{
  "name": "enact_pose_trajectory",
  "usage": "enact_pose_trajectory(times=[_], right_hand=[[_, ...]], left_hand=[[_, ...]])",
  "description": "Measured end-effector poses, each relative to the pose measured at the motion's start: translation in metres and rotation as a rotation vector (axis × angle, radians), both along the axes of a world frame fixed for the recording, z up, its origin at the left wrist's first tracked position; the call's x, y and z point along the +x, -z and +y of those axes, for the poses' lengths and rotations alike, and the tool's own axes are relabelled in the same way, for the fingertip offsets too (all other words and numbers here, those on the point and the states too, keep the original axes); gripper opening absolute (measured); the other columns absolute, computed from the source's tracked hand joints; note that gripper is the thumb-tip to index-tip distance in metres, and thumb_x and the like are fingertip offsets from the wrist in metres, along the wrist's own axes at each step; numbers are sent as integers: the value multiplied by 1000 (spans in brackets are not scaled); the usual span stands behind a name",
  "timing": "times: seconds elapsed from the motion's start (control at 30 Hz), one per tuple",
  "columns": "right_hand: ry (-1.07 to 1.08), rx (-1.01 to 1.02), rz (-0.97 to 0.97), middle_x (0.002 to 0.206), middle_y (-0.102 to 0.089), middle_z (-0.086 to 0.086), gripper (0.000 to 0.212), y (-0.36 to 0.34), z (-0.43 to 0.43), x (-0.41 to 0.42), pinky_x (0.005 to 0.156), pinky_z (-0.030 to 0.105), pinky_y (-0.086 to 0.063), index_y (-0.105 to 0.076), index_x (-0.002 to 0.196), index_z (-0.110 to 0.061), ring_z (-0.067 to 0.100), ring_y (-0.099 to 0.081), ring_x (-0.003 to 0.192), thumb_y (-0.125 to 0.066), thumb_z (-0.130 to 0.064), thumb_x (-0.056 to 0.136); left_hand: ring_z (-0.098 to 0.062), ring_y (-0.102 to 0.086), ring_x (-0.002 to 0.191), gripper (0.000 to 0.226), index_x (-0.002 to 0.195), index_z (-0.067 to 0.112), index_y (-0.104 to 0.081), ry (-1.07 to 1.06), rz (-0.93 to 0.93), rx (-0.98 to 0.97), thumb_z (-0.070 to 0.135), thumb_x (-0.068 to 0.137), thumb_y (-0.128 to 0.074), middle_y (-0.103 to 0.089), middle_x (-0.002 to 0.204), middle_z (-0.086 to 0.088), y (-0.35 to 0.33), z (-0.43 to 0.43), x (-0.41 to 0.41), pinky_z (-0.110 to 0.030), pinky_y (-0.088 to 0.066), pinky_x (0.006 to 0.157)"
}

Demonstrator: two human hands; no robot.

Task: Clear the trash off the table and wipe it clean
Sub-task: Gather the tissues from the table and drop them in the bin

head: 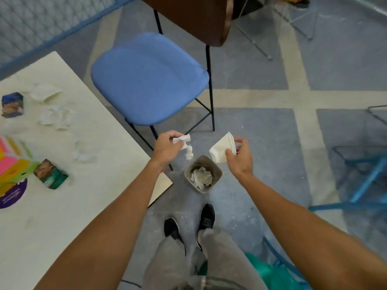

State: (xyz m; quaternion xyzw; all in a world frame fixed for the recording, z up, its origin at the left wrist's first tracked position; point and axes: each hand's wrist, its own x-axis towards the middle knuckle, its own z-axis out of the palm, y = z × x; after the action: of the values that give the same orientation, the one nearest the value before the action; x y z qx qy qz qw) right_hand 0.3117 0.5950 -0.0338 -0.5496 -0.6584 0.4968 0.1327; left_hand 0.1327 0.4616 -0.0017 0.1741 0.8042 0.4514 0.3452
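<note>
A furnished indoor room of a shared or working kind is shown; whether office, canteen or studio cannot be told. A pale table (83, 206) is set at the near left, with a blue padded chair (149, 78) on thin black legs just beyond it. A dark wooden tabletop (188, 15) is seen farther back. The floor (261, 76) is patterned in grey-blue squares divided by beige bands, and a small waste bin (217, 176) is placed on it. A blue-framed quilted partition (41, 21) is seen at the far left, and a blue metal frame (366, 181) at the right.

matt table (88, 206), cloth chair seat (149, 78)
</note>
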Motion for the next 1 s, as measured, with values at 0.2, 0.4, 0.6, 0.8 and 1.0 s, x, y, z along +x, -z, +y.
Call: enact_pose_trajectory(times=[0.2,0.4,0.6,0.8,1.0], right_hand=[[-30,-36,-179,109,-58,6,24,78,14,14,79,38,-51,-38,106,-19,27,-60,95,-56,-13,91],[-42,-90,-218,103,-59,7,26,203,18,11,62,29,-46,-37,103,-20,26,-60,89,-56,-9,88],[-68,-146,-234,109,-57,4,35,325,16,12,84,42,-57,-35,107,-25,25,-60,99,-61,-10,88],[-171,-214,-236,99,-59,1,39,358,8,23,79,39,-55,-37,108,-24,23,-62,90,-68,-12,87],[-245,-186,-267,115,-63,7,31,290,1,24,85,42,-54,-47,118,-18,27,-63,100,-60,-12,91]], left_hand=[[-7,-56,68,15,85,13,-69,-29,-27,-153,1,85,-60,-66,80,2,90,39,47,-15,-41,55],[-12,-57,70,17,88,10,-70,-128,-100,-230,-2,85,-57,-66,81,-2,215,45,71,-15,-39,50],[-13,-57,78,19,102,8,-68,-97,-108,-277,0,88,-59,-67,97,-7,336,37,79,-7,-40,49],[-18,-54,120,50,137,15,-49,-71,-159,-343,8,90,-65,-55,135,-5,367,31,84,-21,-47,90],[-24,-54,122,50,140,14,-47,45,-91,-397,4,92,-58,-54,138,-9,299,26,87,-27,-44,91]])
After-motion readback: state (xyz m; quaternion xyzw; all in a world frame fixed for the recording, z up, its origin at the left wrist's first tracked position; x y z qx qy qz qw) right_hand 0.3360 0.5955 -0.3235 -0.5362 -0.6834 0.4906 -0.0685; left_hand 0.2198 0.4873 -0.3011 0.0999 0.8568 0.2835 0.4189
